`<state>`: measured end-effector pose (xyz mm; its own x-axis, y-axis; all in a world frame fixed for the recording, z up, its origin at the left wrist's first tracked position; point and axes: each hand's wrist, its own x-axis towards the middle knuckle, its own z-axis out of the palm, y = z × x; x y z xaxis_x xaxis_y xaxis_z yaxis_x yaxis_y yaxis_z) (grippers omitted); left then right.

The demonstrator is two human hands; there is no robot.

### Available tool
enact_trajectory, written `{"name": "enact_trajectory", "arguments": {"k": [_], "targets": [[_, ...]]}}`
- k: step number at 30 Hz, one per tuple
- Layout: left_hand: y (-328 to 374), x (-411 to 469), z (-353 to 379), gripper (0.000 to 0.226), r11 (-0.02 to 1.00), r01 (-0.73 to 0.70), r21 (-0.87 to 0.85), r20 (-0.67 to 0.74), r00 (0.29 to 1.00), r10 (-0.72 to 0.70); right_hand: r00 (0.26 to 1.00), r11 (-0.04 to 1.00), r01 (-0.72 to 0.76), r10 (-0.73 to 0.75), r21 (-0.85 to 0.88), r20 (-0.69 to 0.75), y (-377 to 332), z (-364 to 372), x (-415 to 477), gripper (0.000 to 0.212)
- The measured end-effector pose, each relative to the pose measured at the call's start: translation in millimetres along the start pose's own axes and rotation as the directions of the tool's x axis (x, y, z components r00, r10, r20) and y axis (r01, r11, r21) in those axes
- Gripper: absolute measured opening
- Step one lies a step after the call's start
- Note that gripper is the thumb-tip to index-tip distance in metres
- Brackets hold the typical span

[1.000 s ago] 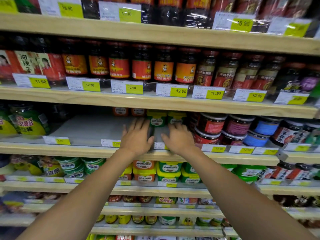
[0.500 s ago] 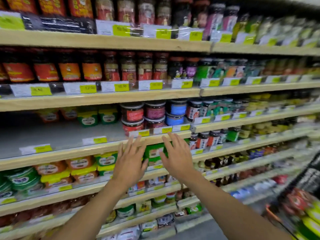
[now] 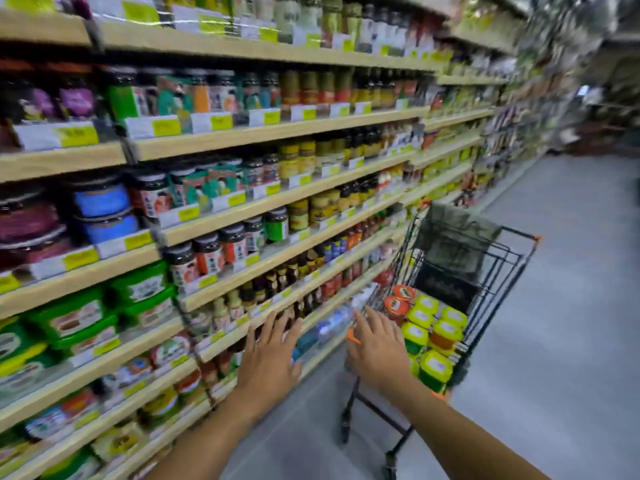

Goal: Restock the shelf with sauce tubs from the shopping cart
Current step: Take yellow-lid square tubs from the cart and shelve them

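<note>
Both hands are stretched out in front, apart from each other, fingers straight and spread, holding nothing. The left hand (image 3: 268, 355) hovers in front of the wooden front edge of a low shelf (image 3: 221, 344), over a row of small bottles (image 3: 239, 306). The right hand (image 3: 375, 351) is over the near end of the shopping cart (image 3: 504, 268), just beside the sauce tubs (image 3: 435, 367). An orange corner piece (image 3: 353, 336) of the cart shows by its thumb. The picture is smeared here, so whether that hand touches the cart's rim cannot be told.

The tubs sit piled in the near part of the cart, most with yellow lids. Two with orange-red lids (image 3: 396, 306) lie on the shelf side. A dark bag (image 3: 453, 237) fills the cart's far end.

The cart stands close along the shelving, with only a narrow gap between its left side and the shelf edges. To its right the grey floor (image 3: 571, 323) runs wide and open down the aisle.

On the shelves at left, green tubs (image 3: 138, 285) are stacked up to the front edge. Dark jars (image 3: 207, 252) crowd the shelf edges above and beside them, behind yellow price tags (image 3: 81, 259).
</note>
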<state>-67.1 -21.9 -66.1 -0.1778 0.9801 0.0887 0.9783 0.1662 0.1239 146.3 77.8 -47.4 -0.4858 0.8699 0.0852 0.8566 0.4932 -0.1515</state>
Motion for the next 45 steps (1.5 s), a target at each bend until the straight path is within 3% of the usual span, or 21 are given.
{"name": "enact_trajectory", "arguments": {"k": [4,10,19,25,34,45], "targets": [[64,46,24,0.075,0.995,-0.103,0.001,0.105,0.989,0.102,0.985,0.985,-0.173,0.173,0.016,-0.027,78,8,-9,0.070],[133,116,69,0.072,0.970,-0.236,-0.059,0.195,0.950,0.243,0.916,0.922,-0.383,0.387,-0.056,0.105,177,26,-2,0.071],[190,240,124,0.074,0.934,-0.325,-0.145,0.380,0.854,0.356,0.869,0.896,-0.420,0.443,-0.143,0.222,274,28,56,0.070],[206,302,157,0.077,0.938,-0.300,-0.175,0.467,0.814,0.347,0.838,0.887,-0.432,0.461,-0.163,0.292,315,47,89,0.065],[230,362,214,0.079,0.959,-0.215,-0.185,0.547,0.788,0.282,0.789,0.936,-0.293,0.352,-0.196,0.503,375,101,138,0.061],[272,424,290,0.078,0.986,0.088,-0.139,0.696,0.718,0.034,0.643,0.995,0.061,0.023,-0.081,0.765,428,181,196,0.062]]}}
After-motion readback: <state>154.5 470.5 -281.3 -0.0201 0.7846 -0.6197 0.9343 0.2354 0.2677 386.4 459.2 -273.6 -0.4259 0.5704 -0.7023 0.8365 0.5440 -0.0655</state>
